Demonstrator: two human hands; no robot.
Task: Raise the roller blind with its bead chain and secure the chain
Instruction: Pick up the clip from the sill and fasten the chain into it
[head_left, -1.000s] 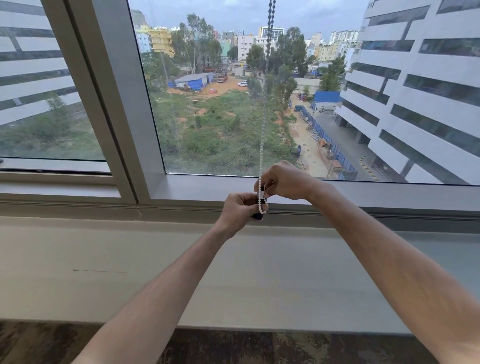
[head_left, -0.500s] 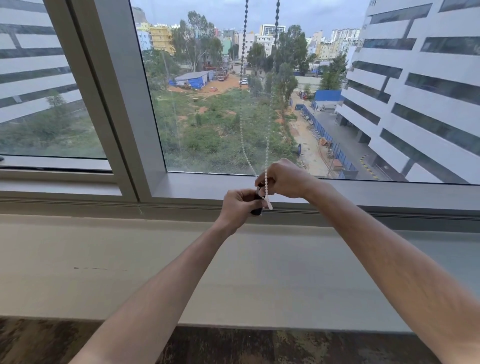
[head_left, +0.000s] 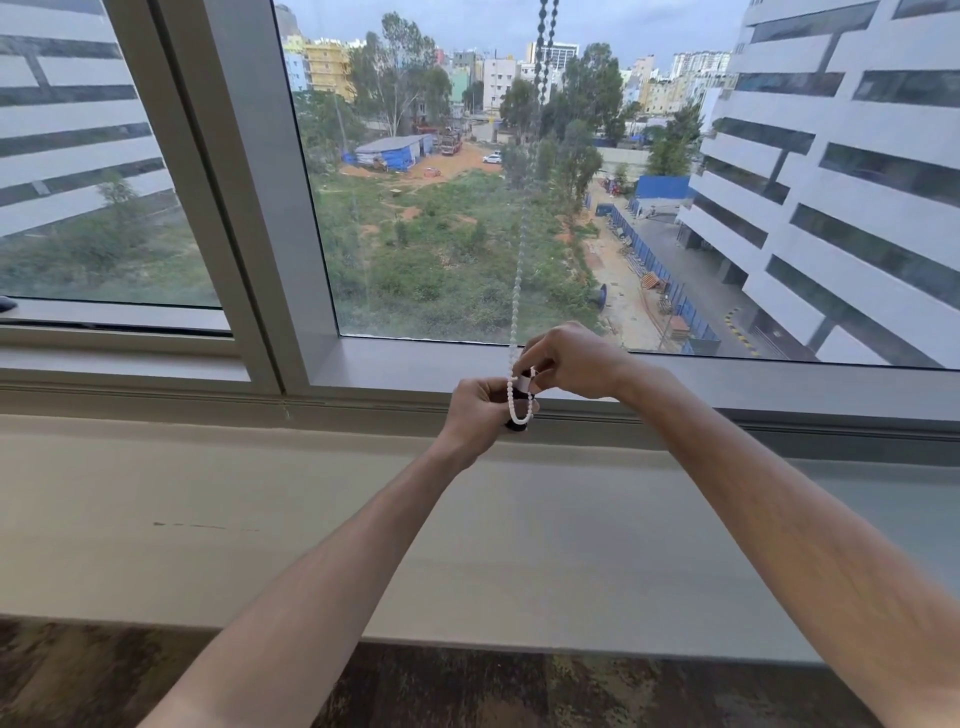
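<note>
I am looking through a big, smooth glass window above a flat, pale sill. My left hand is closing around a small dark holder, and my right hand is pinching the bead chain just above it. The little round white beads could slip off the holder if I am letting go too soon

The bead chain runs off the top edge, blind unseen.
</note>
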